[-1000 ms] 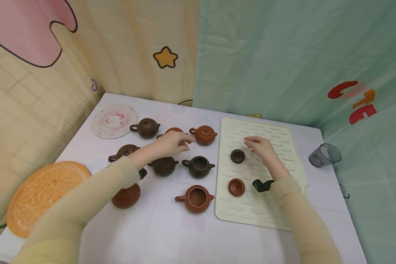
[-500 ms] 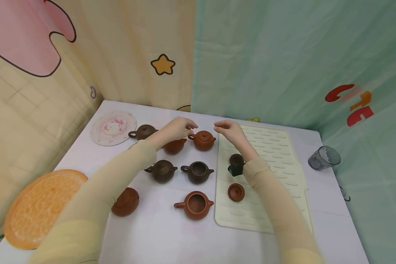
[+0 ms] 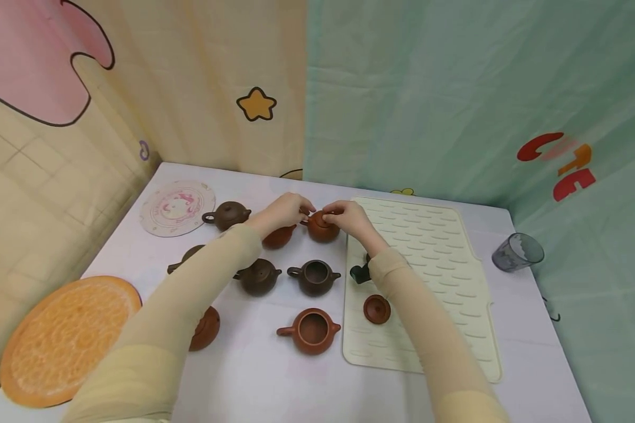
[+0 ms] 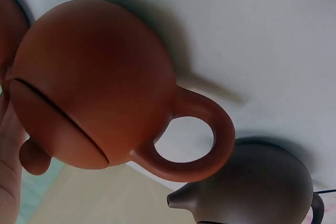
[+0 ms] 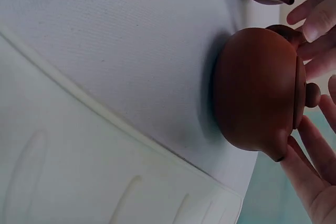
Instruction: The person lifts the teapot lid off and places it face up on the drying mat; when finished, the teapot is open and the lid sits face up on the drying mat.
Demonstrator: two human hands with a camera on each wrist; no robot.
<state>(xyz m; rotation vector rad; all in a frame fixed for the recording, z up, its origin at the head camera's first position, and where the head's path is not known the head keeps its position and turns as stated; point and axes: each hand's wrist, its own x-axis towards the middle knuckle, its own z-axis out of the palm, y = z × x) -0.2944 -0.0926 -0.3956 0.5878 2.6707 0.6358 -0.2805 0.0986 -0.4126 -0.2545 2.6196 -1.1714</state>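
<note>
A reddish-brown teapot (image 3: 323, 231) with its lid on stands at the back of the table, left of the pale mat. My right hand (image 3: 347, 216) is at its lid, with thumb and fingertips spread around the knob (image 5: 313, 95). In the right wrist view these fingertips are close to the knob; a firm pinch does not show. My left hand (image 3: 290, 208) is by the handle, fingers reaching toward it. Left of this stands another reddish-brown teapot (image 4: 100, 77), partly covered by my left hand in the head view. A dark brown teapot (image 3: 230, 215) is farther left.
Nearer me are dark lidded teapots (image 3: 258, 277), a lidless dark teapot (image 3: 316, 277) and a lidless reddish one (image 3: 313, 331). On the mat (image 3: 428, 282) lies a reddish lid (image 3: 377, 309). A glass (image 3: 517, 252) lies right; an orange round mat (image 3: 69, 341) lies left.
My right hand has moved left from above the mat to the teapot's lid. My left hand has come slightly nearer the handle. The teapots stay in place.
</note>
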